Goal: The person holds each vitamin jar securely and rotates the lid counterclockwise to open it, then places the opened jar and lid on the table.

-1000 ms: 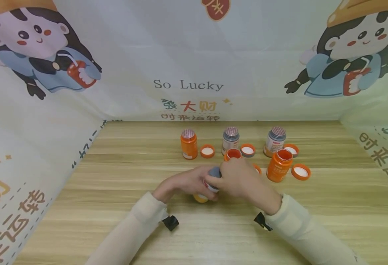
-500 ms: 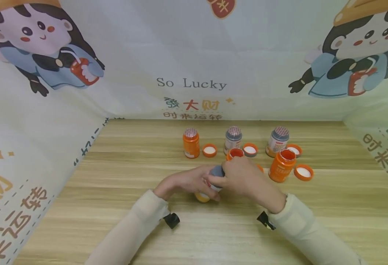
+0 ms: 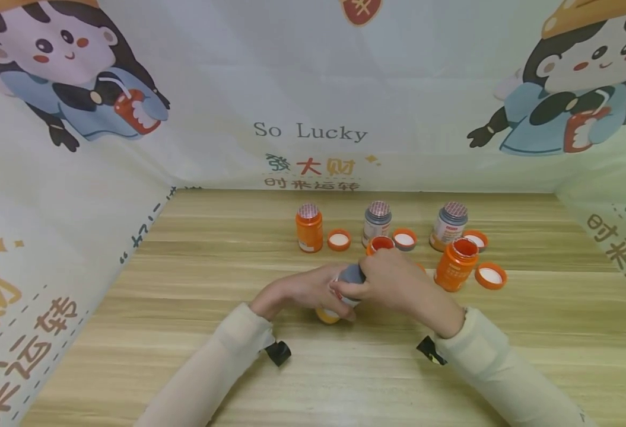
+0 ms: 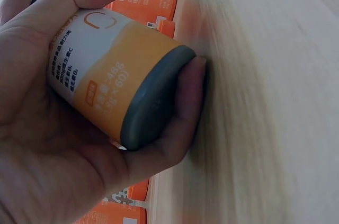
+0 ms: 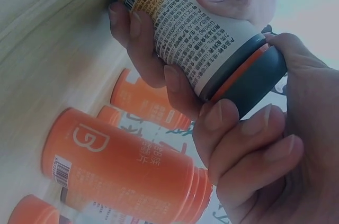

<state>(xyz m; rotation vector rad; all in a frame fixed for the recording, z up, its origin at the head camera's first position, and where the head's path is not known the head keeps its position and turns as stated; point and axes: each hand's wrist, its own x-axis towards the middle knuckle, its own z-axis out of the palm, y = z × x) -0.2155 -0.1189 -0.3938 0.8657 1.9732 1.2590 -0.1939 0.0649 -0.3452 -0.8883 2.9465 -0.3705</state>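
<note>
My left hand (image 3: 313,290) grips a white and orange pill bottle (image 4: 114,70) round its body. In the left wrist view a finger curls under the dark grey base, close over the table. The bottle leans, its top toward my right hand (image 3: 395,279). The fingers and thumb of that hand pinch the dark grey cap (image 5: 251,86), and an orange ring shows between cap and body in the right wrist view. Just behind my right hand stands an open orange bottle (image 5: 122,166), partly hidden in the head view.
Sealed bottles, one orange (image 3: 310,231) and two grey-necked (image 3: 378,224) (image 3: 448,228), stand at the back of the wooden table (image 3: 211,237). An open orange bottle (image 3: 456,267) stands front right. Upturned caps (image 3: 339,240) (image 3: 491,276) lie beside them. A printed cloth (image 3: 313,89) hangs behind.
The head view has shifted slightly, moving everything a little in the frame. Both hands keep their hold on the bottle and its cap, with little visible movement.
</note>
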